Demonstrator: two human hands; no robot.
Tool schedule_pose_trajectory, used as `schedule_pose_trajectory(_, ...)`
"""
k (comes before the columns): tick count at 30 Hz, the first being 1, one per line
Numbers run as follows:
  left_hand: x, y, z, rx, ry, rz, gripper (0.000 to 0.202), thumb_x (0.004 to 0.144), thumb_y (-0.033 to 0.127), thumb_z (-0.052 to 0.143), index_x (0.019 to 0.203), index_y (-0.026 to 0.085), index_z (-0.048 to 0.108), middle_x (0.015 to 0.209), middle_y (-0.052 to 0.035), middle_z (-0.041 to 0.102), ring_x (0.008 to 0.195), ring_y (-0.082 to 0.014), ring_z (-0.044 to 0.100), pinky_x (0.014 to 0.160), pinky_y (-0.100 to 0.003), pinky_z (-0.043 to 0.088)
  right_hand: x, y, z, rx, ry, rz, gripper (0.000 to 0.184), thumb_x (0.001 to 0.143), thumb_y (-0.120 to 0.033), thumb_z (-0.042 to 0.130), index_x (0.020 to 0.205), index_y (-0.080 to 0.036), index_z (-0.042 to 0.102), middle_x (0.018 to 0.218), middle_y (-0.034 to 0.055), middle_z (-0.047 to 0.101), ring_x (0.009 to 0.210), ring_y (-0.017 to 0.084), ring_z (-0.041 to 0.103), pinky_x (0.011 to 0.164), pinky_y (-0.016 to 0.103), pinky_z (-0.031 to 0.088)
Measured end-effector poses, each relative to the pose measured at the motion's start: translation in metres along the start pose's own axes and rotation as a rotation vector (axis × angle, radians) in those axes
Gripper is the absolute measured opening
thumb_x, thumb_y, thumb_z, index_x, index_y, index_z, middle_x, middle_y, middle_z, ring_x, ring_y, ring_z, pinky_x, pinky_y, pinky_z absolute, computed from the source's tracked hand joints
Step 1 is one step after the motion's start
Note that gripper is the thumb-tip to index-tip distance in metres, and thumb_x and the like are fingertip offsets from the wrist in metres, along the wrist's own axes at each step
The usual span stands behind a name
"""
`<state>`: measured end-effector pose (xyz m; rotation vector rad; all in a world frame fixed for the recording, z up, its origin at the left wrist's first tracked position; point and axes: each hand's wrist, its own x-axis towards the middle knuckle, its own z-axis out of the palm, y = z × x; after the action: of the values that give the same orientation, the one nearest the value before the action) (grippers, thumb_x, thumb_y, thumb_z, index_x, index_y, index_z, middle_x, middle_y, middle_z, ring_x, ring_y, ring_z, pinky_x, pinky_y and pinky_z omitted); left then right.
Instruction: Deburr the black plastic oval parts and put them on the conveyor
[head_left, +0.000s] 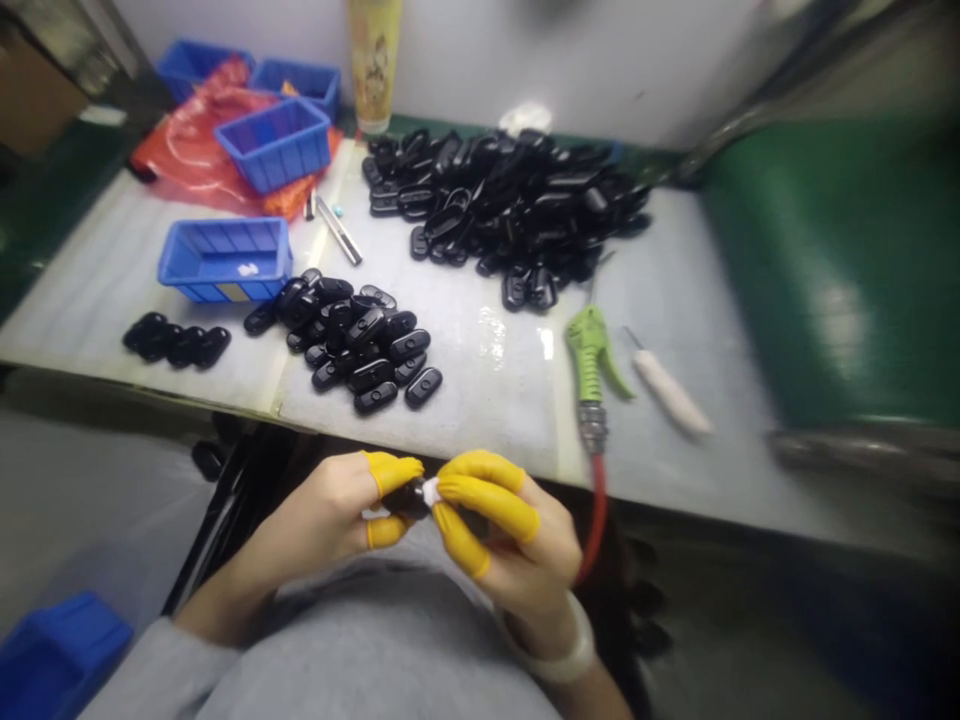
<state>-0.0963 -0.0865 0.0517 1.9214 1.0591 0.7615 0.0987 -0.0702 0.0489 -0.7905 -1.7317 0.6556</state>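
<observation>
My left hand [322,515] and my right hand [510,530] hold a small black plastic part [409,500] between them, just below the table's front edge. A white piece [430,492] sits at its end, pinched by my right fingers. Yellow finger cots cover several of my fingers. Nearest my right hand, a green air blow gun [592,345] lies on the table with its red hose [596,520] running down past my wrist. A white-handled pick [670,392] lies beside it. Black oval plastic parts form a small pile [367,345] ahead of my hands.
A larger pile of black parts [495,205] lies at the back of the pale table mat [480,420]. Blue plastic crates [225,260] stand at the left, on and beside a red plastic bag [202,140]. A metal tool [339,230] lies between them. Another blue crate [60,655] sits low at the left.
</observation>
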Motion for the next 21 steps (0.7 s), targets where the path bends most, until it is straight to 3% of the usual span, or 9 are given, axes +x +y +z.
schedule_pose_trajectory(5,0.002,0.003,0.000,0.039,0.018,0.022,0.029,0.085,0.016,0.063,0.114,0.018,0.062,0.092,-0.0048,0.069,0.078,-0.0151,0.064,0.071,-0.024,0.052,0.000,-0.002,0.001,-0.001,-0.002,-0.005,0.031,0.076,0.000,0.067,0.099,-0.021,0.066,0.086,0.0024,0.066,0.076,0.015,0.066,0.063,0.026,0.059)
schedule_pose_trajectory(9,0.001,0.006,-0.010,0.040,0.014,0.023,0.025,0.085,0.020,0.066,0.110,0.018,0.065,0.088,-0.0036,0.070,0.075,-0.0136,0.065,0.070,-0.022,0.052,0.001,0.015,0.001,-0.042,-0.028,0.067,0.026,0.077,-0.004,0.068,0.097,-0.022,0.067,0.089,0.0027,0.070,0.078,0.016,0.068,0.068,0.028,0.060)
schedule_pose_trajectory(11,-0.003,0.001,-0.022,0.106,0.127,-0.079,0.026,0.085,0.026,0.068,0.110,0.019,0.065,0.090,-0.0029,0.071,0.073,-0.0130,0.065,0.070,-0.022,0.054,0.002,0.033,-0.001,-0.058,0.054,0.139,0.020,0.078,-0.008,0.071,0.092,-0.022,0.068,0.087,0.0020,0.070,0.078,0.017,0.068,0.069,0.029,0.059)
schedule_pose_trajectory(15,-0.018,-0.033,-0.060,0.578,0.618,-0.335,0.030,0.086,0.038,0.065,0.109,0.018,0.067,0.099,-0.0070,0.070,0.086,-0.0205,0.066,0.084,-0.034,0.054,0.005,0.072,-0.009,-0.090,0.303,0.337,0.011,0.074,-0.020,0.077,0.084,-0.021,0.071,0.080,0.0016,0.070,0.072,0.017,0.067,0.066,0.031,0.058)
schedule_pose_trajectory(16,-0.023,-0.044,-0.070,0.711,0.695,-0.382,0.032,0.086,0.040,0.064,0.108,0.016,0.068,0.102,-0.0096,0.069,0.092,-0.0236,0.066,0.088,-0.037,0.053,0.005,0.079,-0.011,-0.099,0.339,0.380,0.012,0.073,-0.023,0.078,0.082,-0.020,0.071,0.078,0.0018,0.070,0.069,0.017,0.066,0.065,0.031,0.058)
schedule_pose_trajectory(21,-0.033,-0.081,-0.098,0.980,0.628,-0.691,0.045,0.085,0.039,0.065,0.120,0.011,0.064,0.105,-0.0147,0.069,0.097,-0.0307,0.065,0.089,-0.041,0.050,0.000,0.095,-0.014,-0.118,0.372,0.465,0.017,0.069,-0.031,0.079,0.077,-0.019,0.071,0.075,0.0028,0.071,0.066,0.017,0.067,0.066,0.032,0.060)
